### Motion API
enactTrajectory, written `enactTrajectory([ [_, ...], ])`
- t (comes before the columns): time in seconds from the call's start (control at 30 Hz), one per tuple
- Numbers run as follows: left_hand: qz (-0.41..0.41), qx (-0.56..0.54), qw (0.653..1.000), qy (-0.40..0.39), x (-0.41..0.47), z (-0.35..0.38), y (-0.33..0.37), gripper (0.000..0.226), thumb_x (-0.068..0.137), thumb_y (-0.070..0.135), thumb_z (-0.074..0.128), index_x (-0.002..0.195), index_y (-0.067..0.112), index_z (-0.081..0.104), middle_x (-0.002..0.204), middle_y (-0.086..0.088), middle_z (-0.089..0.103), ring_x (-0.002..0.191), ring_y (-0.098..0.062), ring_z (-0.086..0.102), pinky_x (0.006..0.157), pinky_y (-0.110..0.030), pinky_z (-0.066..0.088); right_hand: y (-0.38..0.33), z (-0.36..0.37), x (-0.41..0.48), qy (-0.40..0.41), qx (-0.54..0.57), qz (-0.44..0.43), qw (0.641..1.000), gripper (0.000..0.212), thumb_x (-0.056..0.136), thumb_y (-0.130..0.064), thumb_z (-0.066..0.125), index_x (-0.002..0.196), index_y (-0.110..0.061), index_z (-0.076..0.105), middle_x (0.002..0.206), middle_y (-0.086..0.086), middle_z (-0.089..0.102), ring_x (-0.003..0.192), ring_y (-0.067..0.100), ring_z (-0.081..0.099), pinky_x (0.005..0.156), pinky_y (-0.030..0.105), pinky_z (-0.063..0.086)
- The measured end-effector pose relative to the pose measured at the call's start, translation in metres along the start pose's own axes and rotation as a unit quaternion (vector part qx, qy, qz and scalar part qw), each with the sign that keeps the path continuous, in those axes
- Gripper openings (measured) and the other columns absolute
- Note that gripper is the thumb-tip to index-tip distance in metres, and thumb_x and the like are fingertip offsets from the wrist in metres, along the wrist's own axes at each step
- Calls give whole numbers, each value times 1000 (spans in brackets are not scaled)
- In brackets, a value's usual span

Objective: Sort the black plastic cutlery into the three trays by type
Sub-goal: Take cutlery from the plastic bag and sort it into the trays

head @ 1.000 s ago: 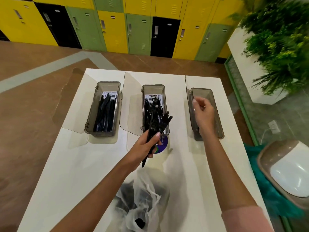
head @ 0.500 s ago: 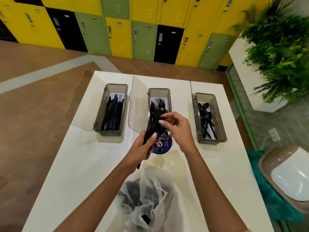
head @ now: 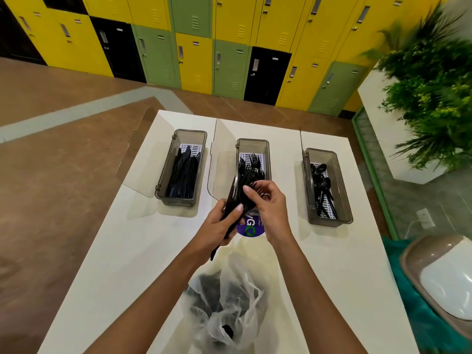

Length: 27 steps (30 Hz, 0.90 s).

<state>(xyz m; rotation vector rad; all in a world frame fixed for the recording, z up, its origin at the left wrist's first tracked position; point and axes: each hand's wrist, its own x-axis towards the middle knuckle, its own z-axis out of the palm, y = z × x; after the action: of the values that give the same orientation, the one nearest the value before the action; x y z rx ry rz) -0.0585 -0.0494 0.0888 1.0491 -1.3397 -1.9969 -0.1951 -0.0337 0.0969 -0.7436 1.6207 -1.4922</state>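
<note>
Three smoky plastic trays stand in a row on the white table (head: 122,251). The left tray (head: 201,139) holds black knives, the middle tray (head: 252,144) black forks, the right tray (head: 344,200) black spoons. My left hand (head: 219,226) grips a bunch of black cutlery (head: 236,198) just in front of the middle tray. My right hand (head: 268,208) pinches a piece at the top of that bunch. A thin clear plastic bag (head: 229,307) with more black cutlery lies near the table's front.
Clear hinged lids stand open to the left of each tray. A purple round sticker (head: 251,229) lies under my hands. A grey and white bin (head: 439,277) stands at the right; a planter with greenery (head: 429,85) and coloured lockers (head: 229,65) lie beyond.
My right hand left the spoon tray and came back to the bunch in my left hand, where it now pinches a piece. The left hand has stayed put.
</note>
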Motion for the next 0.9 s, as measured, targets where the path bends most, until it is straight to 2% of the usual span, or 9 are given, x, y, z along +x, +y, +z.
enactTrajectory([
  [0.17, -7, -5, 1000, 17, 1, -1, -2, 27, 99, 29, 47, 112, 5, 46, 78, -6, 59, 50, -10, 45, 40, -18, 27, 3, -4, 5, 28, 49, 31, 998, 10, 90, -22, 65, 88, -13, 59, 90, 10, 62, 87, 23, 60, 93, 51, 49],
  [0.33, 1, 12, 999, 35, 6, 3, -3, 21, 99, 21, 47, 113, 5, 47, 84, -3, 59, 54, -11, 55, 40, -18, 33, 2, -12, 8, 23, 70, 41, 996, 7, 92, -16, 62, 90, -10, 60, 91, 17, 63, 86, 28, 60, 92, 53, 49],
  [0.43, 13, 28, 999, 39, 7, 5, -5, 18, 99, 19, 47, 112, 7, 49, 86, 1, 63, 57, -9, 59, 41, -21, 42, 4, -16, 10, 36, 87, 39, 995, 5, 93, -15, 60, 91, -12, 57, 89, 12, 64, 84, 27, 63, 83, 47, 54],
  [0.5, 19, 27, 999, 31, 8, 6, -6, 19, 99, 19, 47, 114, 8, 49, 84, 4, 66, 60, -9, 58, 42, -23, 45, 4, -15, 10, 46, 116, 41, 991, 5, 97, -13, 53, 93, -14, 52, 90, 10, 60, 75, 19, 65, 64, 33, 59],
  [0.57, 21, 26, 999, 29, 8, 7, -7, 19, 99, 19, 47, 115, 10, 49, 81, 5, 68, 58, -10, 57, 41, -21, 42, 2, -13, 10, 55, 118, 46, 990, 3, 100, -15, 46, 97, -15, 47, 93, 10, 55, 65, 9, 66, 51, 24, 54],
  [0.73, -7, 7, 999, 40, 12, 9, -10, 19, 100, 20, 45, 113, 6, 46, 80, 2, 62, 47, -6, 38, 40, -15, 27, -1, -10, 11, 38, 84, 60, 994, 2, 100, -16, 47, 101, -15, 46, 86, 5, 52, 53, 7, 53, 42, 19, 45],
  [0.83, -9, 37, 998, 45, 15, 7, -10, 17, 101, 22, 44, 110, 8, 43, 82, -1, 55, 48, -4, 33, 42, -15, 25, -7, -9, 9, -30, -1, 68, 997, 15, 93, -26, 61, 96, -14, 54, 74, -2, 52, 45, 2, 45, 39, 17, 36],
  [0.9, -5, 55, 998, 43, 18, 7, -10, 15, 101, 24, 43, 111, 13, 41, 84, -3, 51, 49, -3, 33, 43, -16, 26, -8, -7, 6, -72, -52, 65, 994, 27, 84, -32, 71, 92, -10, 60, 68, -4, 53, 44, 1, 46, 40, 16, 35],
])
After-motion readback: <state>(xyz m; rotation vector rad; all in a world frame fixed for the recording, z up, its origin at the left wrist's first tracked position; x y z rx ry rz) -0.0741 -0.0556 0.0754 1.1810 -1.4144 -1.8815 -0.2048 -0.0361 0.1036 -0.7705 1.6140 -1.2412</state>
